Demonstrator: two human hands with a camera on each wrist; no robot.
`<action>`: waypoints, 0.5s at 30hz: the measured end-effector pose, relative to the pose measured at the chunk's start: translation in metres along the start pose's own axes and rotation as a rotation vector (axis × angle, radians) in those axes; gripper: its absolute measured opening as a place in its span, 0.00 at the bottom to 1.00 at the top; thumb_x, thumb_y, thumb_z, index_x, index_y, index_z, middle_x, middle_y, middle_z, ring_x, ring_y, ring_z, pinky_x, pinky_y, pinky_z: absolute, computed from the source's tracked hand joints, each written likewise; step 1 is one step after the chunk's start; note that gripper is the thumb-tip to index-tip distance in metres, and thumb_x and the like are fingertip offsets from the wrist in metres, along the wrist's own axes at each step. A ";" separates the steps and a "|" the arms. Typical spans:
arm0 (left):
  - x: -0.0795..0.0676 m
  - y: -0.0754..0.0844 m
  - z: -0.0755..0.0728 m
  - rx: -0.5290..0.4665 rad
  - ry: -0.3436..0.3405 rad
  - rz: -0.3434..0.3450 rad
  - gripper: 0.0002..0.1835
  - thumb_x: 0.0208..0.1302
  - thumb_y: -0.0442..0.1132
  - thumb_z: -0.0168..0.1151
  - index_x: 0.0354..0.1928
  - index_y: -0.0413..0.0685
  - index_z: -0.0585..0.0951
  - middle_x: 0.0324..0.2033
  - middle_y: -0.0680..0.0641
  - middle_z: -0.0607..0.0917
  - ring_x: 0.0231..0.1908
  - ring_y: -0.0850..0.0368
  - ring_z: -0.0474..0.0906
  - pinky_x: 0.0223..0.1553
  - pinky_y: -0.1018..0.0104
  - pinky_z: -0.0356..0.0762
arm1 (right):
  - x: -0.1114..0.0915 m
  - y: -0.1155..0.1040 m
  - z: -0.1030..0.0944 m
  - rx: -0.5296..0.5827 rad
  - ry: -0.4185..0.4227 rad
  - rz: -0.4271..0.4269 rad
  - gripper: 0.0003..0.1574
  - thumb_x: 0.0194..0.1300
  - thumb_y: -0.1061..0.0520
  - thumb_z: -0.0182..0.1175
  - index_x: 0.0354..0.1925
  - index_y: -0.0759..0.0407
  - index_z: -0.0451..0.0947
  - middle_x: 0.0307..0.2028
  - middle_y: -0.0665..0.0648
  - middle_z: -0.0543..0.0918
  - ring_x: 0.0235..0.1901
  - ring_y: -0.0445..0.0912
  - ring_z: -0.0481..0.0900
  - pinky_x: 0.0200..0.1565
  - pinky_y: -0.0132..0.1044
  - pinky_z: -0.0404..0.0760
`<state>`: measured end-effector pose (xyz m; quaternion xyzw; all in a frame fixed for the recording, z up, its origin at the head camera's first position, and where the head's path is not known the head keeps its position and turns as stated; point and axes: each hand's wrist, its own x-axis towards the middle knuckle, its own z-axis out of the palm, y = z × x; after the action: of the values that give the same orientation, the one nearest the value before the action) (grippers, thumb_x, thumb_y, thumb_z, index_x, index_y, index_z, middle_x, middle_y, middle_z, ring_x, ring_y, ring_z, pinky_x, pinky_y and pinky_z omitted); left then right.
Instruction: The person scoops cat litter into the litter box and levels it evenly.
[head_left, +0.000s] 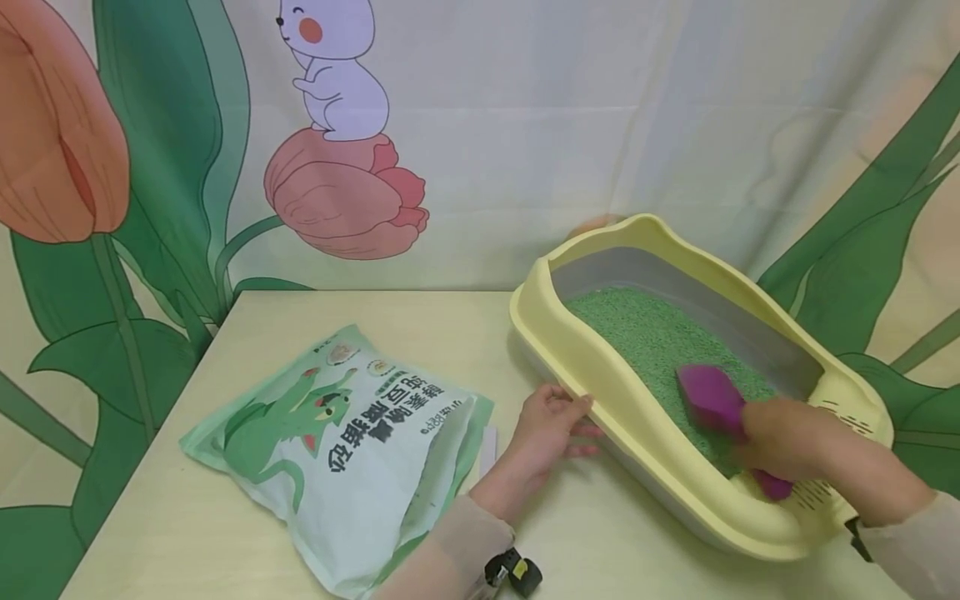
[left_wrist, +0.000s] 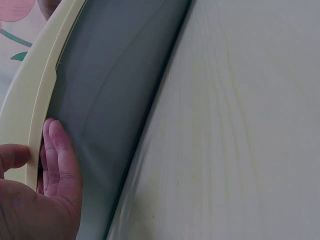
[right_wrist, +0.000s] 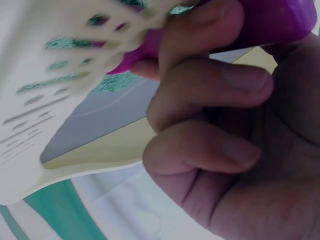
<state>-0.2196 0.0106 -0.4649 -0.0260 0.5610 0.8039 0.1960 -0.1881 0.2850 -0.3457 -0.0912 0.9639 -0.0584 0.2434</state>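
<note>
A yellow-rimmed cat litter box (head_left: 626,367) with a grey base stands at the right of the table, and green granular litter (head_left: 637,329) covers its floor. My left hand (head_left: 543,429) grips the near side of its rim. In the left wrist view, the thumb lies over the rim (left_wrist: 34,120) and the fingers reach underneath, along the grey wall. My right hand (head_left: 787,433) holds a purple litter scoop (head_left: 708,396) by its handle, its fingers curled round it in the right wrist view. The scoop's head lies low over the litter, beside the box's slotted end (head_left: 825,492).
A pale green and white bag of cat litter (head_left: 300,450) lies flat on the table (head_left: 187,533), left of my left hand. Behind the table hangs a printed cloth backdrop (head_left: 487,167). The box's high rim stands around the scoop.
</note>
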 end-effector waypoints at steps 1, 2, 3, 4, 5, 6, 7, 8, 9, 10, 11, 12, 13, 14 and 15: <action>0.000 0.000 0.000 -0.001 0.001 0.000 0.15 0.73 0.42 0.65 0.53 0.44 0.75 0.42 0.45 0.87 0.49 0.32 0.87 0.37 0.58 0.90 | -0.001 -0.002 0.001 0.000 0.008 -0.009 0.16 0.64 0.54 0.63 0.21 0.54 0.73 0.16 0.50 0.76 0.14 0.39 0.72 0.19 0.33 0.71; 0.000 0.000 0.000 -0.002 0.002 0.000 0.15 0.73 0.42 0.65 0.53 0.44 0.75 0.42 0.45 0.87 0.49 0.32 0.87 0.37 0.58 0.90 | -0.001 -0.004 0.002 -0.006 0.013 -0.019 0.16 0.65 0.54 0.64 0.22 0.54 0.72 0.17 0.50 0.76 0.14 0.40 0.71 0.19 0.33 0.70; 0.000 0.000 -0.001 -0.002 0.002 0.000 0.15 0.73 0.42 0.65 0.53 0.44 0.75 0.42 0.45 0.87 0.49 0.32 0.87 0.37 0.58 0.90 | -0.001 -0.005 0.003 -0.024 0.025 -0.038 0.16 0.65 0.53 0.64 0.23 0.54 0.72 0.18 0.50 0.75 0.15 0.40 0.71 0.20 0.33 0.70; 0.000 0.000 -0.001 -0.001 0.001 0.001 0.14 0.73 0.42 0.65 0.53 0.44 0.75 0.42 0.45 0.87 0.49 0.33 0.87 0.37 0.57 0.90 | -0.001 -0.007 0.004 -0.041 0.039 -0.059 0.13 0.65 0.53 0.65 0.27 0.56 0.75 0.19 0.50 0.74 0.17 0.40 0.71 0.20 0.33 0.69; 0.000 0.000 -0.001 -0.002 0.000 0.002 0.14 0.73 0.42 0.65 0.53 0.44 0.75 0.42 0.46 0.87 0.49 0.32 0.87 0.38 0.57 0.90 | -0.001 -0.007 0.004 -0.057 0.047 -0.074 0.12 0.66 0.52 0.65 0.33 0.60 0.79 0.20 0.49 0.74 0.18 0.40 0.71 0.21 0.34 0.69; 0.000 0.000 -0.001 -0.001 -0.003 0.002 0.15 0.73 0.42 0.65 0.53 0.44 0.75 0.42 0.46 0.87 0.49 0.32 0.87 0.38 0.56 0.90 | -0.001 -0.008 0.005 -0.071 0.049 -0.085 0.15 0.67 0.51 0.66 0.40 0.63 0.81 0.21 0.49 0.73 0.19 0.41 0.70 0.21 0.34 0.68; 0.000 0.000 -0.001 -0.001 -0.005 0.003 0.15 0.73 0.42 0.65 0.53 0.44 0.75 0.42 0.46 0.87 0.49 0.32 0.87 0.39 0.55 0.90 | -0.001 -0.009 0.005 -0.083 0.051 -0.093 0.21 0.67 0.50 0.67 0.48 0.65 0.83 0.21 0.49 0.72 0.19 0.40 0.68 0.21 0.34 0.67; 0.000 0.000 -0.001 0.000 -0.007 0.003 0.15 0.73 0.42 0.65 0.53 0.44 0.75 0.42 0.46 0.87 0.49 0.32 0.87 0.40 0.55 0.90 | -0.001 -0.009 0.004 -0.096 0.049 -0.100 0.27 0.67 0.48 0.68 0.57 0.66 0.82 0.21 0.48 0.72 0.18 0.40 0.67 0.20 0.34 0.66; 0.000 0.000 -0.001 0.000 -0.009 0.003 0.15 0.73 0.42 0.65 0.53 0.44 0.75 0.42 0.46 0.87 0.49 0.32 0.86 0.40 0.54 0.90 | -0.001 -0.009 0.004 -0.102 0.047 -0.106 0.33 0.67 0.48 0.68 0.64 0.65 0.79 0.20 0.48 0.71 0.18 0.40 0.66 0.20 0.34 0.65; 0.000 0.000 -0.001 0.000 -0.010 0.003 0.15 0.73 0.42 0.65 0.53 0.44 0.75 0.42 0.46 0.87 0.49 0.32 0.86 0.41 0.53 0.89 | -0.001 -0.009 0.003 -0.098 0.041 -0.111 0.38 0.67 0.47 0.68 0.69 0.63 0.75 0.19 0.47 0.71 0.17 0.39 0.66 0.19 0.33 0.64; -0.001 0.000 -0.001 0.000 -0.010 0.002 0.15 0.73 0.42 0.65 0.53 0.44 0.75 0.42 0.46 0.87 0.49 0.32 0.86 0.41 0.53 0.89 | -0.001 -0.009 0.002 -0.090 0.031 -0.111 0.40 0.67 0.46 0.69 0.71 0.61 0.73 0.18 0.46 0.70 0.16 0.38 0.66 0.19 0.33 0.64; -0.001 0.000 -0.001 0.002 -0.011 0.003 0.15 0.73 0.43 0.65 0.53 0.44 0.75 0.42 0.46 0.87 0.49 0.32 0.86 0.41 0.53 0.89 | -0.001 -0.009 0.000 -0.083 0.028 -0.120 0.40 0.66 0.46 0.69 0.71 0.59 0.74 0.17 0.45 0.70 0.15 0.38 0.66 0.19 0.33 0.64; -0.001 0.000 -0.001 0.002 -0.011 0.003 0.15 0.73 0.42 0.65 0.53 0.44 0.75 0.42 0.46 0.87 0.49 0.32 0.86 0.41 0.53 0.89 | -0.001 -0.009 -0.001 -0.070 0.023 -0.129 0.40 0.66 0.46 0.70 0.71 0.57 0.74 0.15 0.44 0.69 0.13 0.37 0.66 0.19 0.32 0.64; -0.001 0.000 -0.001 0.002 -0.010 0.004 0.15 0.73 0.42 0.65 0.54 0.44 0.75 0.42 0.46 0.88 0.49 0.32 0.87 0.41 0.53 0.90 | -0.001 -0.009 -0.002 -0.062 0.021 -0.142 0.39 0.66 0.46 0.70 0.71 0.56 0.75 0.14 0.44 0.69 0.13 0.37 0.67 0.19 0.32 0.64; -0.001 0.000 -0.001 0.003 -0.009 0.004 0.15 0.73 0.42 0.65 0.53 0.44 0.75 0.42 0.45 0.88 0.48 0.33 0.87 0.40 0.54 0.90 | -0.001 -0.008 -0.004 -0.056 0.022 -0.154 0.39 0.66 0.46 0.70 0.71 0.55 0.76 0.13 0.43 0.68 0.12 0.36 0.68 0.19 0.31 0.65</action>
<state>-0.2192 0.0093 -0.4651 -0.0209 0.5613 0.8036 0.1968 -0.1874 0.2775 -0.3407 -0.1713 0.9579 -0.0509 0.2248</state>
